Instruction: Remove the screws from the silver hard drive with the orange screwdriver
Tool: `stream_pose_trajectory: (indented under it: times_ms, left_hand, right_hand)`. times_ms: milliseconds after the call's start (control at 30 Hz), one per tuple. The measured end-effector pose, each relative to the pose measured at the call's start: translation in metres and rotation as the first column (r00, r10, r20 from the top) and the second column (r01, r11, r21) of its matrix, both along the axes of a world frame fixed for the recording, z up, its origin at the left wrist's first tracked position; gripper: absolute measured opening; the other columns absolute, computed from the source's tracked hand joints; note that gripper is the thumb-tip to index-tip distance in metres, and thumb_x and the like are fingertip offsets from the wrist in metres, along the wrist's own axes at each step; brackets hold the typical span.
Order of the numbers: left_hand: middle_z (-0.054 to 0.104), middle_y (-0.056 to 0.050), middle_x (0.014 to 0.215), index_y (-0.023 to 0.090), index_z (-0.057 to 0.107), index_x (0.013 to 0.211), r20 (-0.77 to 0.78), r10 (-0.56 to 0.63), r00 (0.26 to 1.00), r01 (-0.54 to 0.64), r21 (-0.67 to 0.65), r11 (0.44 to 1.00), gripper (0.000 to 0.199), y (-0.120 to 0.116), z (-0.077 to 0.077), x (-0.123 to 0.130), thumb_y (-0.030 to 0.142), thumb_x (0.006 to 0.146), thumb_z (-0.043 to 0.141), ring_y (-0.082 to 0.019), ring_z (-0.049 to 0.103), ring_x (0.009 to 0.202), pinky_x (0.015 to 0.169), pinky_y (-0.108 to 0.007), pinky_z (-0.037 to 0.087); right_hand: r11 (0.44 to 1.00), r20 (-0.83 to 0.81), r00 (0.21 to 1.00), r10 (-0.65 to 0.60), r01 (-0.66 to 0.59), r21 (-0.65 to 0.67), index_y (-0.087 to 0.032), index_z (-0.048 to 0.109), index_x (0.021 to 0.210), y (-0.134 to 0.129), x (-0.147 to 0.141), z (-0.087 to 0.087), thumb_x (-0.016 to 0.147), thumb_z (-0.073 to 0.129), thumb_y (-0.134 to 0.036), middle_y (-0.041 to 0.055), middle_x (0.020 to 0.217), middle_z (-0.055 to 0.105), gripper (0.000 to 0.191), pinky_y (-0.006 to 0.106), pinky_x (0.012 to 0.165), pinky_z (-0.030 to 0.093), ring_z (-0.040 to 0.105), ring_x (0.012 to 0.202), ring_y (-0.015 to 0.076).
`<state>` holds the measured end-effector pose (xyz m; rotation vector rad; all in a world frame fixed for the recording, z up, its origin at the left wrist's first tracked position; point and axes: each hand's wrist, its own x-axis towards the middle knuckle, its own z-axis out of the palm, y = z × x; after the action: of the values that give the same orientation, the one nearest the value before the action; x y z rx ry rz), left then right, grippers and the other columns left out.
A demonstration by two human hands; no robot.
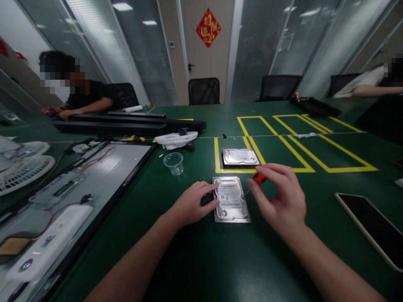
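Observation:
A silver hard drive (229, 201) with a white label lies flat on the green table in front of me. My left hand (195, 201) rests at its left edge, thumb and fingers apart and touching the casing. In my right hand (280, 195) a small screwdriver (259, 178) with a red and black handle is pinched between thumb and fingers. Its thin shaft slants down to the drive's right edge; whether the tip sits in a screw is too small to tell. Behind it lies a second hard drive (241, 157) inside a yellow tape outline.
A clear plastic cup (174, 163) stands left of the drives, near a white fan grille (176, 139). An opened flat panel (103, 184) fills the left side. A phone (371, 226) lies at right. Two people sit across the table.

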<state>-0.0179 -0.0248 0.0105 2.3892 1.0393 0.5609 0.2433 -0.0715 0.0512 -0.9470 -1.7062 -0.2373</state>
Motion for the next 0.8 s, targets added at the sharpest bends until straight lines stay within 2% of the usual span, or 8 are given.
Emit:
stream_pose_trajectory:
  times_ms: [233, 467, 633, 800]
  left_hand:
    - [0.069, -0.01, 0.122, 0.022, 0.061, 0.149, -0.006, 0.004, 1.0, -0.004, -0.005, 1.0, 0.049, 0.0002, 0.0007, 0.0, 0.038, 0.102, 0.068, -0.026, 0.063, 0.109, 0.098, -0.044, 0.053]
    - [0.069, -0.01, 0.122, 0.023, 0.061, 0.149, -0.007, 0.006, 1.0, -0.006, -0.004, 1.0, 0.049, 0.0003, 0.0005, -0.0001, 0.038, 0.102, 0.068, -0.026, 0.063, 0.107, 0.096, -0.044, 0.053]
    - [0.069, -0.01, 0.122, 0.022, 0.061, 0.148, 0.0, 0.003, 1.0, -0.003, 0.005, 1.0, 0.049, 0.0002, -0.0001, 0.0002, 0.037, 0.102, 0.067, -0.027, 0.063, 0.108, 0.097, -0.044, 0.053]
    - [0.069, -0.011, 0.124, 0.022, 0.061, 0.148, 0.006, 0.003, 1.0, -0.003, -0.001, 1.0, 0.05, 0.0003, -0.0011, 0.0005, 0.036, 0.101, 0.068, -0.027, 0.064, 0.11, 0.097, -0.045, 0.054]
  right_hand:
    - [0.985, -0.096, 0.99, 0.1, -0.112, -0.13, -0.024, 0.061, 0.144, -0.003, 0.0008, -0.0058, 0.091, 0.072, -0.007, 0.011, 0.126, 0.073, 0.057, 0.051, 0.101, 0.061, 0.074, 0.115, 0.0291]
    - [0.973, -0.162, 0.981, 0.105, -0.135, -0.189, -0.025, 0.057, 0.148, -0.0024, -0.0001, -0.0101, 0.095, 0.067, -0.009, 0.0119, 0.133, 0.071, 0.056, 0.051, 0.1, 0.062, 0.074, 0.114, 0.0285]
    - [0.993, -0.061, 0.996, 0.062, -0.067, -0.096, -0.024, 0.06, 0.142, 0.0014, 0.0006, -0.0064, 0.092, 0.075, -0.012, 0.011, 0.125, 0.07, 0.054, 0.051, 0.1, 0.061, 0.072, 0.113, 0.0288]
    - [0.999, 0.024, 0.999, -0.023, 0.023, 0.024, -0.025, 0.066, 0.135, 0.0007, 0.0012, -0.001, 0.089, 0.082, -0.014, 0.01, 0.119, 0.069, 0.05, 0.044, 0.089, 0.063, 0.07, 0.107, 0.0269]
